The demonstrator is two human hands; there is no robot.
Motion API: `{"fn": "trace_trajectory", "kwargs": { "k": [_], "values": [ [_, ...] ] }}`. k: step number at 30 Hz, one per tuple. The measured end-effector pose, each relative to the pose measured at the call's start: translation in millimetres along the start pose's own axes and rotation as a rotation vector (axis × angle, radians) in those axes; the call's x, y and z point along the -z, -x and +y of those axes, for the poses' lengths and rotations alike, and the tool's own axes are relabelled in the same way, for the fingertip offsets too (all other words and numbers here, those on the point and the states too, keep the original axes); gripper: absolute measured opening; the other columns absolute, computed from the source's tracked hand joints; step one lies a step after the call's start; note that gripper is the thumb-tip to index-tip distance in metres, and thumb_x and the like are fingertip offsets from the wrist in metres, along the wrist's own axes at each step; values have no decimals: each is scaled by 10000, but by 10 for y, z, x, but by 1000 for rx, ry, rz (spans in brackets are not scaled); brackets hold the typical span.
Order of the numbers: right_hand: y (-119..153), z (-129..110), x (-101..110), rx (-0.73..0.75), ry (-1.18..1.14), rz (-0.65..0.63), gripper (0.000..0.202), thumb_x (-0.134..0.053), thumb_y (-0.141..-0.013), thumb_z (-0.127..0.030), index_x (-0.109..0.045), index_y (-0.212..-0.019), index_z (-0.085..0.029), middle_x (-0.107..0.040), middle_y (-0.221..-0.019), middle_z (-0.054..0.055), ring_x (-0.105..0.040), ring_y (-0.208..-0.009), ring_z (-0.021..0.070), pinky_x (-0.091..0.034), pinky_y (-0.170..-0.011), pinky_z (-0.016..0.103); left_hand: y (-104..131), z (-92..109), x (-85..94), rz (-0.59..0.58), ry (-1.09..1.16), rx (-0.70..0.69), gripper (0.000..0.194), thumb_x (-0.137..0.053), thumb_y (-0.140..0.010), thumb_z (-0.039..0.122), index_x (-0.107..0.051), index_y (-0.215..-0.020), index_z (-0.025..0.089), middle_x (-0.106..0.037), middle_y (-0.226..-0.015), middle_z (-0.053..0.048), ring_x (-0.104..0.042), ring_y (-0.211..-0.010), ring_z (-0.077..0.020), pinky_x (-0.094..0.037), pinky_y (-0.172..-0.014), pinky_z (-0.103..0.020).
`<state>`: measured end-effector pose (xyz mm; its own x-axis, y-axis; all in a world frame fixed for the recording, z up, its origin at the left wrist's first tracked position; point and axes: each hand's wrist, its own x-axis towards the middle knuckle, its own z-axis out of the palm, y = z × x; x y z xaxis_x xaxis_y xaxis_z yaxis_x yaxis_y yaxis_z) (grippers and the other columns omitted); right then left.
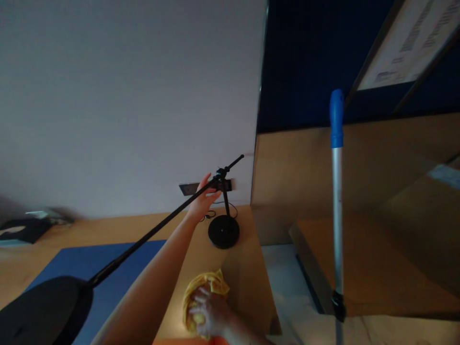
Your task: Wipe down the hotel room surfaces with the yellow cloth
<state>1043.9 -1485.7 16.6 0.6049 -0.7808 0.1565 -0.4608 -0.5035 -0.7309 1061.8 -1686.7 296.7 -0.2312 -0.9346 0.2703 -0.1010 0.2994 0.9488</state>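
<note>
Left hand [203, 201] grips the black lamp arm [151, 235] above its round base [223, 231]; right hand [208, 316] presses the yellow cloth [208, 285] onto the desk [240, 278]

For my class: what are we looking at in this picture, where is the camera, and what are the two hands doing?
The one picture comes from a camera on a person's head, looking forward and down. There is no machine, only two bare hands. The left hand reaches out to the joint of a black desk lamp arm standing on a round base. The right hand presses a yellow cloth on the wooden desk. A blue mat lies there too. A blue-tipped metal pole stands at the right.
</note>
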Motion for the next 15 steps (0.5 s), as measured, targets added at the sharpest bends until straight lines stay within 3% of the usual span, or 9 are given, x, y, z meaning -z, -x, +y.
{"fn": "trace_trajectory", "kwargs": {
  "k": [2,5,8,11,13,15],
  "values": [
    [288,87,248,-140,11,64,407,-653,-725,-308,-711,-1127,-346,-604,-1349,-20,-432,-1364,238,-330,-1161,417,481,-130,391,36,-124,108,722,-689,-678,506,-516,-1289,162,-563,-1194,-145,-583,-984,-215,-493,-806,-316],
    [953,293,621,-378,86,210,445,-542,-760,-254,-699,-1170,-329,-557,-1401,16,-408,-1386,263,-230,-1196,537,1500,-489,1118,64,-289,263,779,-613,-683,564,-498,-1307,114,-478,-1344,-184,-595,-964,-215,-496,-891,-365],
    [1709,494,813,-571,79,431,425,-524,-726,-374,-745,-1069,-256,-633,-1293,101,-519,-1290,315,-326,-1156,531,2701,-968,1859,114,-382,517,853,-577,-632,622,-507,-1281,73,-577,-1244,-201,-634,-888,-255,-483,-950,-435],
    [2303,531,847,-882,-72,762,469,-488,-708,-557,-732,-952,-240,-723,-1081,157,-637,-1107,382,-452,-1044,545,3887,-1376,2481,268,-378,622,830,-573,-567,625,-555,-1193,79,-594,-1263,-223,-621,-1085,-332,-450,-1036,-439],
    [2453,425,828,-926,-136,972,585,-481,-719,-621,-678,-1082,-207,-683,-1174,185,-598,-1170,395,-421,-1078,546,4604,-1509,2793,386,-342,658,706,-603,-538,603,-606,-1084,156,-644,-1222,-173,-605,-1149,-345,-479,-1017,-415],
    [2334,237,756,-800,-164,982,722,-499,-747,-625,-540,-1330,-201,-533,-1404,170,-472,-1324,359,-360,-1137,512,5233,-1501,3015,532,-292,751,599,-612,-483,607,-632,-951,233,-716,-1056,-103,-651,-1056,-364,-545,-911,-434]
  ]
}}
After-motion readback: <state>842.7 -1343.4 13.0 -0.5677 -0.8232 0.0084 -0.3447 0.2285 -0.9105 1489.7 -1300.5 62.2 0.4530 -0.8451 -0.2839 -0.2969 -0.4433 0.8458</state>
